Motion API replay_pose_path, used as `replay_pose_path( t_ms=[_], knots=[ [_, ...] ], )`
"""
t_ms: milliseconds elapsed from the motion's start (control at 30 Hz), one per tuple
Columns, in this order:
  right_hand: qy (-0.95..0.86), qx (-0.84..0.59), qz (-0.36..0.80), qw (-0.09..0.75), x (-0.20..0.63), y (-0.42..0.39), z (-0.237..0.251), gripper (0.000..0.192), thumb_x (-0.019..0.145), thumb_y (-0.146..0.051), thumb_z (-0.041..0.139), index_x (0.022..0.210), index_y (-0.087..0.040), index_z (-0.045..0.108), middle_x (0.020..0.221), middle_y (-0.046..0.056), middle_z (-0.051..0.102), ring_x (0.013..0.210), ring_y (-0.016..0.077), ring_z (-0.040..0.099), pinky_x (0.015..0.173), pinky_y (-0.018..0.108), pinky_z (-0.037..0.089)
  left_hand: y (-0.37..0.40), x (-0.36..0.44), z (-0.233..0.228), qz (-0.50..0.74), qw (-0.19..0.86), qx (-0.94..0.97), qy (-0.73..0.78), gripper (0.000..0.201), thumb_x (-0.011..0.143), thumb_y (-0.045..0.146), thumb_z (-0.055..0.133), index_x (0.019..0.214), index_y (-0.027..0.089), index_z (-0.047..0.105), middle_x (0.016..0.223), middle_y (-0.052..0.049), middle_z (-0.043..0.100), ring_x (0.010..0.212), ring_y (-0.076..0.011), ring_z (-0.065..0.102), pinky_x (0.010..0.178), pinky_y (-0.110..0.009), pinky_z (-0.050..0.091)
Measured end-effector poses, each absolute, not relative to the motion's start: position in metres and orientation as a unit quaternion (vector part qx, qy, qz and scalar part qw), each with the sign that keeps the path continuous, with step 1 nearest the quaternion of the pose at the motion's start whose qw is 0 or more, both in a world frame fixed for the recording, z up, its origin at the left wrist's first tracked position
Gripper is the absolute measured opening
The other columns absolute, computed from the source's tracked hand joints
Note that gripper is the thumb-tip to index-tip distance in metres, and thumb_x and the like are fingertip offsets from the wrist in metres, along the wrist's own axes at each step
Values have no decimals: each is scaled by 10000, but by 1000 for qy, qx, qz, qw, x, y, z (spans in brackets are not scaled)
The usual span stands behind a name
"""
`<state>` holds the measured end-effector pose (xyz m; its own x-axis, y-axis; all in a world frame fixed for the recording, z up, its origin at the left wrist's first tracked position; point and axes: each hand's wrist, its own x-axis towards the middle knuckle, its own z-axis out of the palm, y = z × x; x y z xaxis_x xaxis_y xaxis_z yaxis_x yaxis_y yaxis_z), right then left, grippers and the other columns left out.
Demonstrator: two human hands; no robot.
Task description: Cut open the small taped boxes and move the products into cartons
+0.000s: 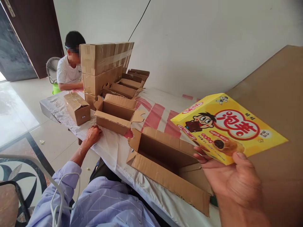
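My right hand [236, 176] grips a yellow snack box [227, 126] by its lower edge, thumb on the printed front. The box carries a cartoon face and red lettering, and it is tilted in the air. Below and left of it stands an open cardboard carton [165, 173], flaps spread, with no contents visible in the part I can see. On the table's near edge rests my left hand [94, 135], its fingers curled into a loose fist with nothing showing in them. Just beyond that hand are a closed small carton [77, 108] and another open carton [115, 121].
Taped cartons [104, 60] are stacked against more open cartons [129, 86]. A person [69, 67] in a white shirt sits at the far end. A big cardboard box [272, 94] rises on the right. A white cable [60, 195] hangs by my left sleeve.
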<state>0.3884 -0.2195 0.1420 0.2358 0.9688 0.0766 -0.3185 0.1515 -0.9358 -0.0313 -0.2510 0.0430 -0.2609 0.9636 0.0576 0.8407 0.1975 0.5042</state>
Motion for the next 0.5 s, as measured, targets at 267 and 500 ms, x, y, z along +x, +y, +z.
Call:
replay_pose_path(
  t_ms=[267,500],
  knots=[
    [-365,-420,496,666,386,-220,143,539,560,-540,834,1024,-276,758,991,15,744,695,227,700,582,354,519,-249,-50,44,307,195,571,736,195,789,141,668,830,201,849,909,-86,827,913,-272,757,865,-356,565],
    [-370,-412,494,670,389,-218,140,504,592,-526,814,1017,-261,771,960,19,749,676,214,705,553,339,532,-294,-75,66,330,302,549,706,162,752,277,712,772,179,839,674,-42,767,633,-194,695,603,-269,535]
  ],
)
